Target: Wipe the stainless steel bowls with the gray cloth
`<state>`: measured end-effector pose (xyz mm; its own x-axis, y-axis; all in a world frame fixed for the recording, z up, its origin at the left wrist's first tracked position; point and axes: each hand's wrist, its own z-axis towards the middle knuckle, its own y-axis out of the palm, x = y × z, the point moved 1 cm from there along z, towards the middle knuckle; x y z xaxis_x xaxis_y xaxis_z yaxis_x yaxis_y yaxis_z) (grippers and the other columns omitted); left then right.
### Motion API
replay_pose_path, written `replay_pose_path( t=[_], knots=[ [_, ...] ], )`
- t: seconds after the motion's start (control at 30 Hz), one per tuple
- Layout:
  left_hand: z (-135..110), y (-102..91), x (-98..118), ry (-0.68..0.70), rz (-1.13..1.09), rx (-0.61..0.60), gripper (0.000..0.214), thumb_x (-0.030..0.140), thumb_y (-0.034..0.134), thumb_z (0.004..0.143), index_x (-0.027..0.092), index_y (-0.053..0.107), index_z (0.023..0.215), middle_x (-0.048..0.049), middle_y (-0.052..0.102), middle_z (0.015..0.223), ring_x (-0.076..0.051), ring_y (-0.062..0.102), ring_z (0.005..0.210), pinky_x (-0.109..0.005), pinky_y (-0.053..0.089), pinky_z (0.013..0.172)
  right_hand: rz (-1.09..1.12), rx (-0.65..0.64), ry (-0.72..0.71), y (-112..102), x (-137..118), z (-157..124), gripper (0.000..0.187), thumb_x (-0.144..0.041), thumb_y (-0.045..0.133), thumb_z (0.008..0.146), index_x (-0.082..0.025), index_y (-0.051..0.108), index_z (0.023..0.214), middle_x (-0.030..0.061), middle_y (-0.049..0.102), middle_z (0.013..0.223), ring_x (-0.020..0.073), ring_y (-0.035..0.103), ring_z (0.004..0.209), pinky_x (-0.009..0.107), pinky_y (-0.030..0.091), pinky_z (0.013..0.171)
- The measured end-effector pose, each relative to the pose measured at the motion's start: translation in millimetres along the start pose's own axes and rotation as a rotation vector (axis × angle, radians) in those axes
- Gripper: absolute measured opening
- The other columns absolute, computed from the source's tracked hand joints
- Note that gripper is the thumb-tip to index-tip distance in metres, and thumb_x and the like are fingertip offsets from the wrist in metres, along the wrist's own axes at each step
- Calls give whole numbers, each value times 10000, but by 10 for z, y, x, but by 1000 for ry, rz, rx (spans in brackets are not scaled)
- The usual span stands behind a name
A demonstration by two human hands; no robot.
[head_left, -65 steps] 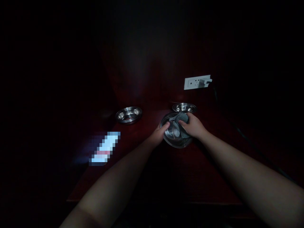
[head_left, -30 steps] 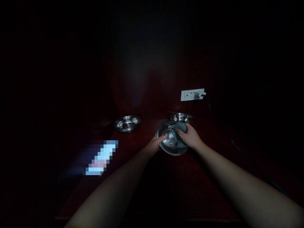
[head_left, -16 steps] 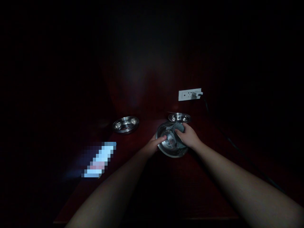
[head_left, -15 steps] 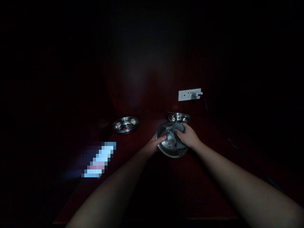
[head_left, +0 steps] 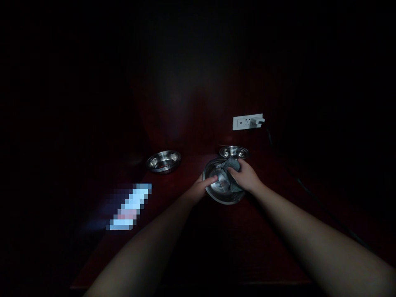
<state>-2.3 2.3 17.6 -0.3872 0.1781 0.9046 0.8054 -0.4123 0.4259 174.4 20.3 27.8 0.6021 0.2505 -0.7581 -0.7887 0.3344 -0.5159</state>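
Observation:
A shiny steel bowl (head_left: 221, 197) is tilted toward me above the dark red table. My left hand (head_left: 201, 187) grips its left side, the thumb reaching over the rim onto the inside and the other fingers hidden beneath. A grey-green cloth (head_left: 235, 175) is bunched in my right hand (head_left: 246, 175), which presses it against the bowl's inner right wall. Just behind stands a second steel bowl (head_left: 234, 152), partly covered by the held one. Farther left sit steel bowls (head_left: 163, 161) that look stacked.
A blurred-out bright screen (head_left: 131, 208) lies at the table's left side. On the back panel is a white socket plate (head_left: 243, 122) with a plug (head_left: 257, 121) in it. A thin cable (head_left: 324, 206) runs along the right. The surroundings are very dark.
Both hands keep their hold on the bowl and the cloth. The cloth's lower part has shifted slightly; the whole view has moved by a few pixels.

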Motion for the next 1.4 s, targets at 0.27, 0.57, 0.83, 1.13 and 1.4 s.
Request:
replay_pose_path(
  t=[0.27,0.57,0.83,1.13,1.4],
  knots=[
    [19,-24,-7,11,30,-8,546,248,675,675,154,519,1191,-107,663,1040,-264,587,1022,-419,393,947,-28,-5,8,-27,-32,-12,236,-345,532,722,-189,560,897,57,651,843,178,608,746,290,456,684],
    [16,-3,-3,0,36,-16,355,256,677,657,108,618,975,-124,669,1012,-293,556,1068,-430,392,949,-35,-2,-9,-15,-19,-12,229,-344,527,735,-185,556,897,56,650,842,168,606,739,278,454,677],
    [10,8,-4,15,27,-20,417,257,683,649,105,600,1028,-125,666,1017,-298,555,1067,-451,375,959,-49,-1,-1,-26,-41,-13,216,-339,534,724,-187,554,876,55,652,830,175,606,725,281,444,664],
    [12,16,8,21,35,-35,357,253,680,646,105,625,966,-128,669,1012,-298,554,1068,-439,380,954,-44,4,-12,-21,-34,-11,207,-335,537,718,-190,551,866,50,649,819,172,601,720,280,440,668],
    [6,23,16,19,33,-15,381,248,686,644,111,620,994,-119,672,1010,-283,578,1030,-424,400,935,-40,-2,-14,-25,-39,-16,201,-341,530,724,-193,547,859,47,646,812,172,601,718,280,439,657]
  ],
)
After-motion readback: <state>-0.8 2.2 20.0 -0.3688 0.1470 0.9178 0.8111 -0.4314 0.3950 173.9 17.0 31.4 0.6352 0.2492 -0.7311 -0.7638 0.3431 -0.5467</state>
